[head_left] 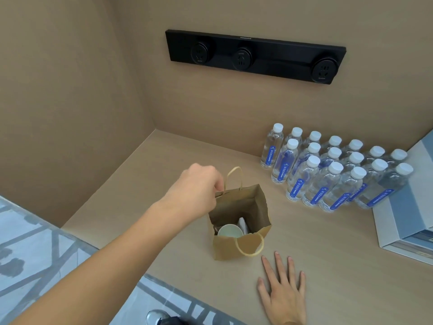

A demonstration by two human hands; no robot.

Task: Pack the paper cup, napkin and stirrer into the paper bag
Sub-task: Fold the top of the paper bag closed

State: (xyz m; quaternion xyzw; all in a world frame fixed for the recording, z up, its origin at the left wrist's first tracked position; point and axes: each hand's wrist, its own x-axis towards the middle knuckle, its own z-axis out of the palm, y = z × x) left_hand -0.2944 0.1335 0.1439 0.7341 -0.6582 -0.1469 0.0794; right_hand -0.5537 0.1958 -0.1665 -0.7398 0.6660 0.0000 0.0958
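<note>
A brown paper bag [255, 202] stands upright and open on the wooden counter [328, 259]. Inside it I see a pale paper cup [230, 231] with a white napkin [242, 225] beside it; a thin dark piece near the bag's left wall may be the stirrer, I cannot tell. My left hand [199, 186] pinches the bag's far rim at the base of the rear handle. My right hand [284, 292] lies flat on the counter just in front and to the right of the bag, fingers spread, holding nothing.
Several water bottles [328, 174] stand in rows at the back right. A grey-blue box [407, 207] sits at the right edge. A black socket strip [255, 56] is on the wall. The counter's front edge runs diagonally at lower left above patterned floor.
</note>
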